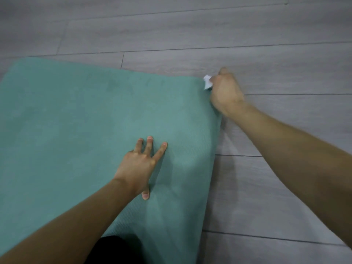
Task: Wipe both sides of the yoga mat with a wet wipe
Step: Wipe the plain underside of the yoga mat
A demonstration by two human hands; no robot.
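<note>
Teal yoga mat [85,121] flat on grey floor [266,44]. Left hand [139,166] at 6 o'clock, fingers spread, pressing mat. Right hand [225,90] at 2 o'clock corner, fist gripping white wet wipe [207,82].

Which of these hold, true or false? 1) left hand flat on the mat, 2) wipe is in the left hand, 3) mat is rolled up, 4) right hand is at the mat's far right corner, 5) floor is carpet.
1. The left hand presses on the yoga mat with fingers spread: true.
2. The wet wipe is in the left hand: false, the right hand grips it.
3. The mat is rolled up: false, it lies flat.
4. The right hand is at the mat's far right corner: true.
5. The floor is carpet: false, it is grey planks.
</note>
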